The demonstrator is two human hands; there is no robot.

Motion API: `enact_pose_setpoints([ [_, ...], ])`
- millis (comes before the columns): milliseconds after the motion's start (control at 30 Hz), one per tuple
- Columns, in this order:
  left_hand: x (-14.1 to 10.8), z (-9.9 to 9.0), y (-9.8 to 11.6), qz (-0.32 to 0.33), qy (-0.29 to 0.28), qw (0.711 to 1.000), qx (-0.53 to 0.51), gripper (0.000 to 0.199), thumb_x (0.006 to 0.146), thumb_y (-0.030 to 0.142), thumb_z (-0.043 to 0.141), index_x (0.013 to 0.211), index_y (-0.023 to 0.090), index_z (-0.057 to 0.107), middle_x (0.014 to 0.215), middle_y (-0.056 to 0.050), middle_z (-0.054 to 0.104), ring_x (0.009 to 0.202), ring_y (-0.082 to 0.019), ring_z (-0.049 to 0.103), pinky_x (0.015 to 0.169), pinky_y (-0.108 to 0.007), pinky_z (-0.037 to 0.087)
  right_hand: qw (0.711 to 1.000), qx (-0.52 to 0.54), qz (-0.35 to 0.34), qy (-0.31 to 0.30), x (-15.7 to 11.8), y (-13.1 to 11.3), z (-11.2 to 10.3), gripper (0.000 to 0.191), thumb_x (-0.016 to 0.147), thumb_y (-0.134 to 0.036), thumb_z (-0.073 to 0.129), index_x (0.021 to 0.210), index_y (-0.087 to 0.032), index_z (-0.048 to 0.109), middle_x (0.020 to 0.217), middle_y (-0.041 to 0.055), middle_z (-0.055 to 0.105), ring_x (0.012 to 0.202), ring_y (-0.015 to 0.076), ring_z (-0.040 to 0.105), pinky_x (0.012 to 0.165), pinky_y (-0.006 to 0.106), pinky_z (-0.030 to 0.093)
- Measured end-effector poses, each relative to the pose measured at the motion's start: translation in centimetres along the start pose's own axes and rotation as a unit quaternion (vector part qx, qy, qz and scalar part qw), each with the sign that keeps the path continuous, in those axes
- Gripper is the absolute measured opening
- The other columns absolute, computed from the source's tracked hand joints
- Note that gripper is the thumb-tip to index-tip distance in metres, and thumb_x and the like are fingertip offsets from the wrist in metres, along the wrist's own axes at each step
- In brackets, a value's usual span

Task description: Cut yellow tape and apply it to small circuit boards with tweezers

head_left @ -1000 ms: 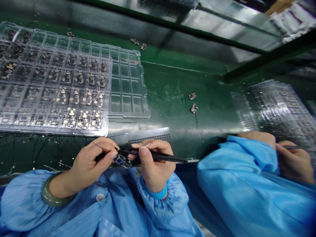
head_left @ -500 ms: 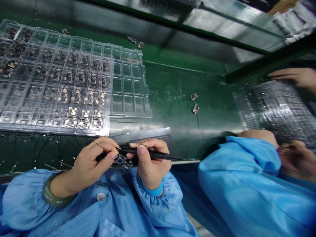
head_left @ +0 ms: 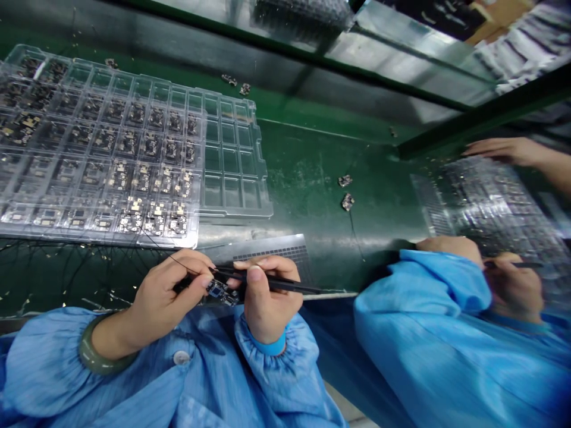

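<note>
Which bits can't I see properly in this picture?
All in the head view:
Circuit board: its left end is hidden by the left hand.
Black tool: its middle is covered by the right hand; its tip is too small to tell what it touches.
Filled tray: cut off by the left edge.
Far-right trays: contents blurred.

Worn on that person's head over there, the one camera looks forward and down, close above the hands (head_left: 163,297), taking in the worktop (head_left: 303,148) beyond and a neighbour's blue sleeve (head_left: 428,309) rightward.
</note>
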State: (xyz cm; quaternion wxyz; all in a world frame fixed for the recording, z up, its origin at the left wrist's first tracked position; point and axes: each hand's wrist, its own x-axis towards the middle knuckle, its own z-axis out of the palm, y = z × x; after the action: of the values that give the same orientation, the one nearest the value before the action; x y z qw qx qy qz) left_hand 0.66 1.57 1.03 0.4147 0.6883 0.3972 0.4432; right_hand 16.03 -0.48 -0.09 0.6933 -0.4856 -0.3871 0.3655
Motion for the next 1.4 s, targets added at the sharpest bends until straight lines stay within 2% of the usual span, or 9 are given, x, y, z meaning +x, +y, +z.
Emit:
enact_pose_setpoints([
  [133, 0.0, 0.0, 0.0, 0.003, -0.001, 1.000, 0.000, 0.011, 0.089, 0.012, 0.058, 0.084, 0.018, 0.064, 0.085, -0.005, 0.071, 0.084, -0.016, 0.069, 0.071, -0.025, 0.056, 1.000, 0.025, 0.009, -0.001, -0.1, 0.0, 0.1, 0.013, 0.086, -0.021, 0.074, 0.090, -0.023, 0.061, 0.078, -0.0037, 0.079, 0.049, 0.0152, 0.074, 0.044, 0.021, 0.062],
  [233, 0.0, 0.0, 0.0, 0.002, -0.001, 1.000, 0.000, 0.011, 0.089, 0.011, 0.058, 0.082, 0.018, 0.064, 0.085, -0.004, 0.071, 0.085, -0.015, 0.069, 0.073, -0.024, 0.056, 0.999, 0.031, 0.020, 0.007, -0.2, -0.2, 0.3, 0.013, 0.086, -0.022, 0.074, 0.089, -0.023, 0.062, 0.077, -0.0042, 0.079, 0.049, 0.0149, 0.074, 0.044, 0.021, 0.062],
  [467, -0.2, 0.0, -0.1, -0.001, -0.003, 1.000, -0.011, 0.009, 0.089, 0.011, 0.058, 0.087, 0.018, 0.063, 0.087, -0.005, 0.069, 0.082, -0.015, 0.067, 0.071, -0.024, 0.055, 1.000, -0.016, 0.018, 0.018, -0.4, -0.3, 0.6, 0.018, 0.086, -0.030, 0.074, 0.084, -0.021, 0.058, 0.071, -0.0022, 0.078, 0.039, 0.0127, 0.067, 0.040, 0.021, 0.059],
  [600, -0.3, 0.1, -0.3, -0.004, -0.016, 1.000, -0.019, 0.009, 0.090, 0.013, 0.057, 0.087, 0.018, 0.063, 0.087, -0.006, 0.069, 0.084, -0.017, 0.067, 0.073, -0.028, 0.056, 0.997, -0.050, 0.001, 0.052, -0.2, -1.1, 0.3, 0.014, 0.086, -0.028, 0.074, 0.088, -0.021, 0.062, 0.070, -0.0012, 0.078, 0.037, 0.0127, 0.067, 0.039, 0.020, 0.058],
  [767, -0.4, -0.1, 0.0, -0.066, -0.001, 0.997, -0.045, 0.010, 0.093, 0.014, 0.053, 0.089, 0.019, 0.061, 0.099, -0.007, 0.071, 0.084, -0.015, 0.069, 0.068, -0.025, 0.056, 0.992, -0.004, -0.043, 0.115, 0.4, -3.6, 0.2, 0.012, 0.084, -0.028, 0.075, 0.088, -0.023, 0.064, 0.065, -0.0050, 0.077, 0.032, 0.0101, 0.063, 0.032, 0.016, 0.054],
  [933, -0.3, -0.1, 0.9, -0.127, 0.013, 0.988, -0.087, 0.010, 0.095, 0.017, 0.053, 0.091, 0.020, 0.062, 0.099, -0.003, 0.075, 0.088, -0.014, 0.072, 0.071, -0.023, 0.057, 0.999, 0.018, 0.012, 0.045, -0.3, -3.9, 0.6, 0.009, 0.088, -0.024, 0.072, 0.089, -0.024, 0.063, 0.071, -0.0034, 0.079, 0.039, 0.0140, 0.069, 0.038, 0.021, 0.059],
  [1000, -0.3, -0.1, 1.2, -0.128, 0.014, 0.986, -0.102, 0.009, 0.095, 0.017, 0.054, 0.092, 0.021, 0.061, 0.098, -0.002, 0.075, 0.086, -0.013, 0.072, 0.072, -0.022, 0.057, 0.999, 0.029, 0.025, 0.023, -0.5, -3.6, 0.8, 0.009, 0.088, -0.023, 0.072, 0.091, -0.025, 0.064, 0.073, -0.0036, 0.079, 0.041, 0.0143, 0.070, 0.040, 0.021, 0.060],
  [1167, -0.6, -0.3, 1.2, -0.134, 0.002, 0.987, -0.089, 0.008, 0.094, 0.017, 0.054, 0.090, 0.020, 0.061, 0.094, -0.003, 0.072, 0.073, -0.011, 0.068, 0.057, -0.020, 0.052, 0.998, 0.010, 0.056, 0.002, 0.0, -3.3, 0.8, 0.011, 0.087, -0.028, 0.073, 0.090, -0.024, 0.063, 0.071, -0.0034, 0.079, 0.040, 0.0134, 0.069, 0.039, 0.018, 0.060],
  [1400, -0.5, -0.4, 1.1, -0.121, 0.002, 0.989, -0.088, 0.010, 0.094, 0.016, 0.053, 0.088, 0.019, 0.061, 0.090, -0.003, 0.069, 0.070, -0.010, 0.064, 0.056, -0.019, 0.050, 0.996, -0.013, 0.082, -0.032, 0.5, -3.6, 0.9, 0.017, 0.086, -0.034, 0.073, 0.090, -0.023, 0.060, 0.071, -0.0015, 0.079, 0.042, 0.0168, 0.071, 0.040, 0.024, 0.063],
])
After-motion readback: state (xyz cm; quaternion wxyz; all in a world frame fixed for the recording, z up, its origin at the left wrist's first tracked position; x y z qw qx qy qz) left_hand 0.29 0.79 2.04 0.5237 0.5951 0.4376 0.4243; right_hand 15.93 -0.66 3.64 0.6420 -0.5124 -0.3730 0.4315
